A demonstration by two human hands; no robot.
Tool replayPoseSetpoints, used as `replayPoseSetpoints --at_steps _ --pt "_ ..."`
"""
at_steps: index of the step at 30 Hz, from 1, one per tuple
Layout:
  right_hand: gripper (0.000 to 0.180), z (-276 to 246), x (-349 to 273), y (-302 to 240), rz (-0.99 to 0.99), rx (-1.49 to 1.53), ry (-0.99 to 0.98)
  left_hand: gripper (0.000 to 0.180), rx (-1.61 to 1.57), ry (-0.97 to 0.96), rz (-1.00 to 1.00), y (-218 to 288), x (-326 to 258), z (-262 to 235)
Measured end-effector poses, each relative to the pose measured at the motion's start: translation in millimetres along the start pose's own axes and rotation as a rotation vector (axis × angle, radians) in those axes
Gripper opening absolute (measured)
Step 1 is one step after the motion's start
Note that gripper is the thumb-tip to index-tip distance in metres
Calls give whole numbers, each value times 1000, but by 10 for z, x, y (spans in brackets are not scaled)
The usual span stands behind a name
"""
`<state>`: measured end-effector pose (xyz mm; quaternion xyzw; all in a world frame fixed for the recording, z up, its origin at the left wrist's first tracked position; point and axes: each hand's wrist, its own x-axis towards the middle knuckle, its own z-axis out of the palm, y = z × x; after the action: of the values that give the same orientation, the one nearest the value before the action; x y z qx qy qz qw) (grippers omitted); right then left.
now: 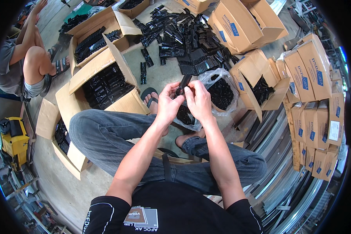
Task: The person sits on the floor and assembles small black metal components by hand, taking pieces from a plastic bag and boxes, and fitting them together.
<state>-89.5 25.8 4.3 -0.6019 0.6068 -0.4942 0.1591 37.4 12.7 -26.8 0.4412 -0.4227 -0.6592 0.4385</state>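
Between the fingertips of both my hands is a black plastic part, long and flat with a rounded, ring-like lower end. My left hand pinches its lower left side. From the right, my right hand closes on the same piece, thumb on its face. Just right of my hands stands a clear plastic bag of small black pieces. Another clear bag with black pieces lies under my wrists, partly hidden. Beyond my hands, a large heap of similar black parts spreads over the floor, some stacked in rows.
Open cardboard boxes of black parts stand at left; another open box sits at right. Stacked cartons and long metal profiles line the right side. Another person sits at far left, above a yellow machine.
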Motion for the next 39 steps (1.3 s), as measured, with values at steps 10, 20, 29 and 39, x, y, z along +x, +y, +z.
replayPoseSetpoints --at_steps 10,20,29,39 --pt "29 -95 4 188 206 -41 -62 45 -165 -44 -147 51 -13 0" --pt "16 -82 16 32 165 90 -137 42 -306 -54 -221 64 2 -22" --pt "45 -108 5 108 285 -97 -150 44 -188 -38 -153 96 -40 46" --pt "88 -223 106 -8 666 1137 -131 35 -443 159 -45 196 17 -47"
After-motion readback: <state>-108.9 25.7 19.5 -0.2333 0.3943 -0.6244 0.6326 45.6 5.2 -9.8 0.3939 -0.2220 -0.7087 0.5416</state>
